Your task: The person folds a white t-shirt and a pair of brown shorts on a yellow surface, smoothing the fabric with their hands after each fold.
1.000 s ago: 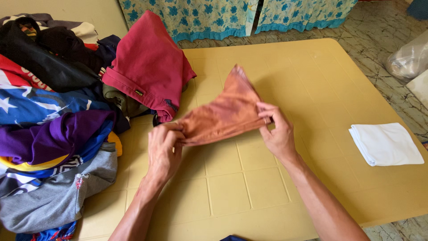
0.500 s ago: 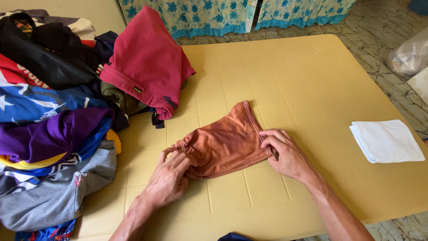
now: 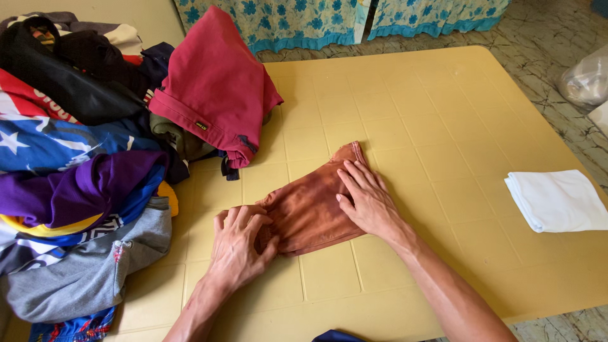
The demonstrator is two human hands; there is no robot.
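Note:
A small rust-orange garment lies flat on the yellow table, near its middle. My left hand presses on the garment's left end, fingers bent over the cloth. Spread flat, my right hand rests palm down on the garment's right half, fingers pointing to the far left. A folded white cloth sits apart at the table's right edge.
A heap of clothes fills the table's left side: a red garment on top, purple, blue, black and grey pieces below. Blue floral curtains hang beyond the far edge. A clear plastic bag lies on the floor at right.
The orange garment was held up in both hands, then lowered onto the table. My right hand let go of its edge and now lies flat on it; my left hand presses its left end.

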